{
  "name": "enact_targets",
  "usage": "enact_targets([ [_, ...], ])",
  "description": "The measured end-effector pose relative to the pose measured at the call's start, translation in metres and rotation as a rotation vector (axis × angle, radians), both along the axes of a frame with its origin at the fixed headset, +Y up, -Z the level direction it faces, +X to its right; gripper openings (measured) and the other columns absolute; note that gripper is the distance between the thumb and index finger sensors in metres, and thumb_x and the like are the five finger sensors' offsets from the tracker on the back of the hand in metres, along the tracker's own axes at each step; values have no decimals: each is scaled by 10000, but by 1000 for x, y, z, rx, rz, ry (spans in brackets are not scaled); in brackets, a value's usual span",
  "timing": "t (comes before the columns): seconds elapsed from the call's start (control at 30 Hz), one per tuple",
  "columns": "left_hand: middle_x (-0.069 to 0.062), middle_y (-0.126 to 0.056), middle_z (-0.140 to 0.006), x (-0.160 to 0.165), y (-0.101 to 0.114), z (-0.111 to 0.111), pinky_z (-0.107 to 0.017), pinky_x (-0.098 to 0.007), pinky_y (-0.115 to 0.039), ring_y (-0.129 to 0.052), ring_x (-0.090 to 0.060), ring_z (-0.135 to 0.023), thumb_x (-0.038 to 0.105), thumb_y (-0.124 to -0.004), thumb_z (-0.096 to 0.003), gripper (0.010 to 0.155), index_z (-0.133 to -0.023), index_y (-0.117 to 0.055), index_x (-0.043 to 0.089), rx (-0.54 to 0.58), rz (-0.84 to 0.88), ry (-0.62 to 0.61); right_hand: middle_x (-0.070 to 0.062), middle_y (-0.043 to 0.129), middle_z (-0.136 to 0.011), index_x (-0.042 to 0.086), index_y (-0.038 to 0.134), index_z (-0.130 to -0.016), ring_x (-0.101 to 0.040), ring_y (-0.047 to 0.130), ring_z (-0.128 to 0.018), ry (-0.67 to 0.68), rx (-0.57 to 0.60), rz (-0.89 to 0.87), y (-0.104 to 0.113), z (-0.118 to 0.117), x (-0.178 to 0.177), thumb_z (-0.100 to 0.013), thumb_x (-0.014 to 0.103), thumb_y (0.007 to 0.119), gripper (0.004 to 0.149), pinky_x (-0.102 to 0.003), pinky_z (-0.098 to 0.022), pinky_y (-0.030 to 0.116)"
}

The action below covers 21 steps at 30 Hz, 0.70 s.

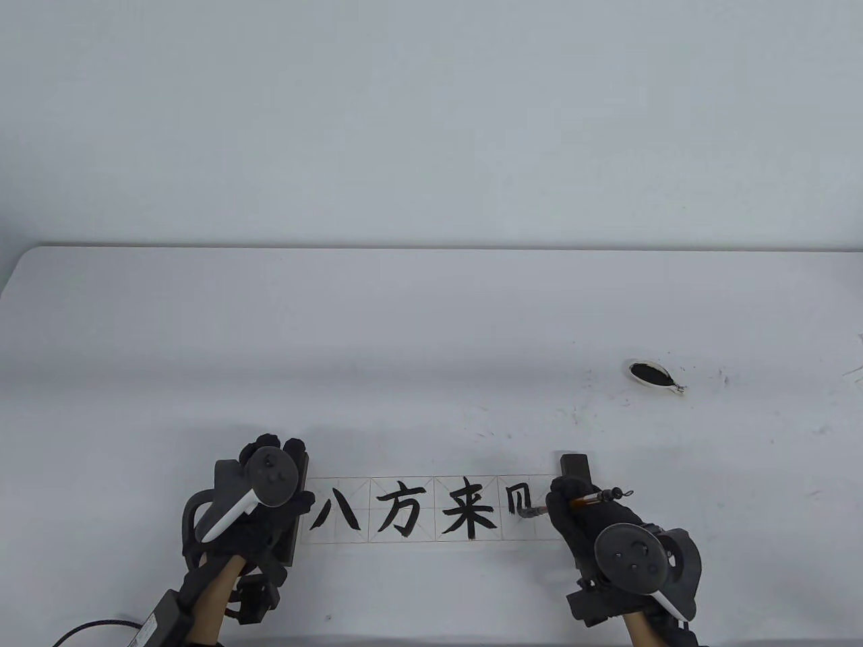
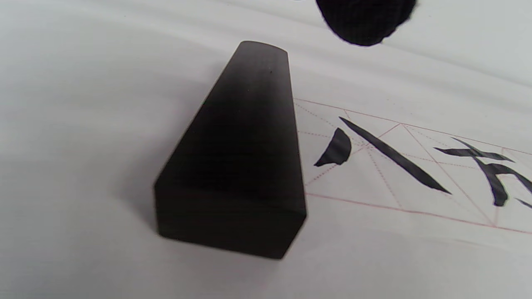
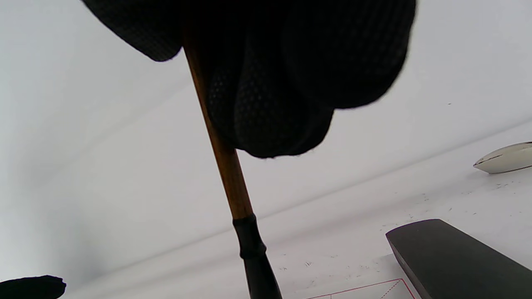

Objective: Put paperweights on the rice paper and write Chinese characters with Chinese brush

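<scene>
Table view gives me the whole layout, and I place everything from the rice paper (image 1: 431, 509), a narrow gridded strip lying flat along the near part of the white table (image 1: 431, 323). Three full characters sit in its squares, and a fourth is partly written in the square nearest its right end.

At the strip's left end my left hand (image 1: 263, 499) lies over the left paperweight (image 1: 296, 532), a dark bar set across the strip; from above I cannot tell how the fingers lie. Left wrist view shows that bar (image 2: 237, 166) resting on the paper's left margin, its long edge just beside the first character, with one gloved fingertip (image 2: 365, 20) hanging at the top edge, clear of the bar. I see nothing grasped in it.

At the strip's right end my right hand (image 1: 593, 526) has its fingers wrapped around the Chinese brush (image 1: 580, 502). The dark tuft end reaches left onto the paper at the unfinished fourth character, and the wooden handle slants up to the right. Right wrist view confirms it: gloved fingers (image 3: 282, 83) curled round the brown shaft (image 3: 224, 166), with the black ferrule below them.

The right paperweight (image 1: 576, 466) lies across the strip's right end, partly hidden behind that hand; its dark corner (image 3: 461, 257) shows low in the right wrist view.

Beyond the strip's right end, well apart from it, sits a small white ink dish (image 1: 652, 375) holding black ink, with ink specks on the table around it.
</scene>
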<state>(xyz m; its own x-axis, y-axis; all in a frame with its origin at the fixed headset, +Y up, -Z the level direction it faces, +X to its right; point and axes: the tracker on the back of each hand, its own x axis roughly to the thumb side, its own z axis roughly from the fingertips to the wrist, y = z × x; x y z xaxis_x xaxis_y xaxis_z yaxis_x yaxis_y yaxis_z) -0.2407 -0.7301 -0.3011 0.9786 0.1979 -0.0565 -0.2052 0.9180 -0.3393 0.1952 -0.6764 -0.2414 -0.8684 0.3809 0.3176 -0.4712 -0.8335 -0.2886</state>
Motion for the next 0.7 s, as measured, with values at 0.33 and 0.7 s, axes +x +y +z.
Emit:
enact_targets([
  [0.33, -86, -55, -1259, 0, 0, 1, -847, -540, -146, -127, -395, -1186, 510, -597, -533, 820, -1181, -116, 364, -2, 1, 2, -100, 1005, -556, 103, 849, -749, -205, 1025, -356, 27, -14, -122, 5, 3, 7, -542, 404, 686, 400, -275, -231, 877],
  [0.7, -87, -53, -1259, 0, 0, 0, -847, -540, -146, -127, -396, -1185, 509, -597, -534, 821, -1182, -115, 360, -4, 0, -2, -113, 988, -613, 101, 825, -790, -226, 1019, -412, -6, -14, -38, 2, 1, 5, -549, 400, 682, 409, -295, -270, 877],
])
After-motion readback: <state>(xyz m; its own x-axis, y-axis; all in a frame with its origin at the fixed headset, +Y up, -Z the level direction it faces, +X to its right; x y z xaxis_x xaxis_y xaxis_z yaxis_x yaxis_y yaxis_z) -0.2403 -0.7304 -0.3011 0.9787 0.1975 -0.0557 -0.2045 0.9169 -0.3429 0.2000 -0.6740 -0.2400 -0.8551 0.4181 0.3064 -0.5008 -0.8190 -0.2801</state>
